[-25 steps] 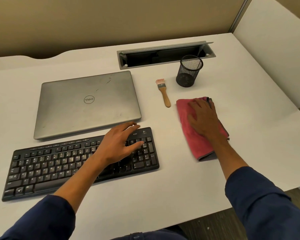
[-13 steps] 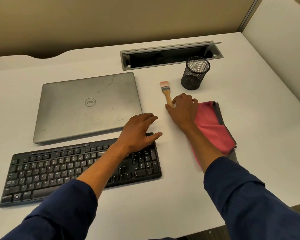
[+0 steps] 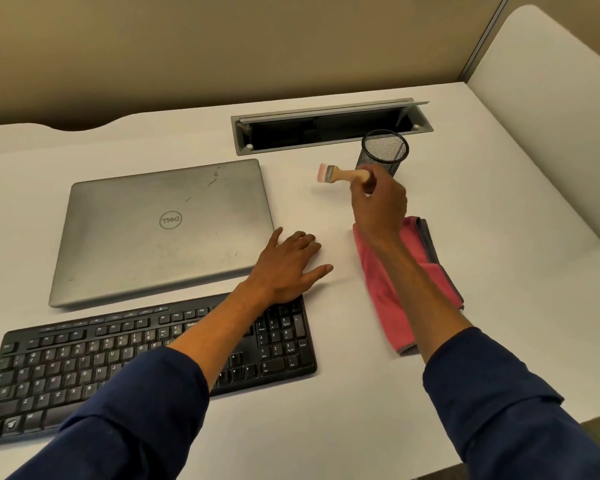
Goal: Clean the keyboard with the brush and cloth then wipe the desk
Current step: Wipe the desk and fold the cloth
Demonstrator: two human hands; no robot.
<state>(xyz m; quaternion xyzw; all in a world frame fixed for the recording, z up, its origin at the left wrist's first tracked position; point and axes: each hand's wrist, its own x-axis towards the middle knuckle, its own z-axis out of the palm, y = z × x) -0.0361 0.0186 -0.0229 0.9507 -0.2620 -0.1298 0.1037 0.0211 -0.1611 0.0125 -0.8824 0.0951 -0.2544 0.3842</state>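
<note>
A small brush (image 3: 340,174) with a wooden handle and pink bristles is lifted off the white desk (image 3: 499,271), bristles pointing left. My right hand (image 3: 378,202) grips its handle. A pink cloth (image 3: 392,299) with a grey edge lies folded on the desk, partly under my right forearm. The black keyboard (image 3: 84,368) lies at the front left. My left hand (image 3: 288,265) rests flat with spread fingers just past the keyboard's top right corner, beside the laptop.
A closed silver laptop (image 3: 160,230) lies behind the keyboard. A black mesh pen cup (image 3: 383,150) stands behind the brush, in front of an open cable tray (image 3: 329,131) in the desk. A white partition (image 3: 551,116) bounds the right side.
My right hand left the cloth, moved left to the brush, took its handle and lifted it, turning it sideways. My left hand slid off the keyboard toward the laptop's corner.
</note>
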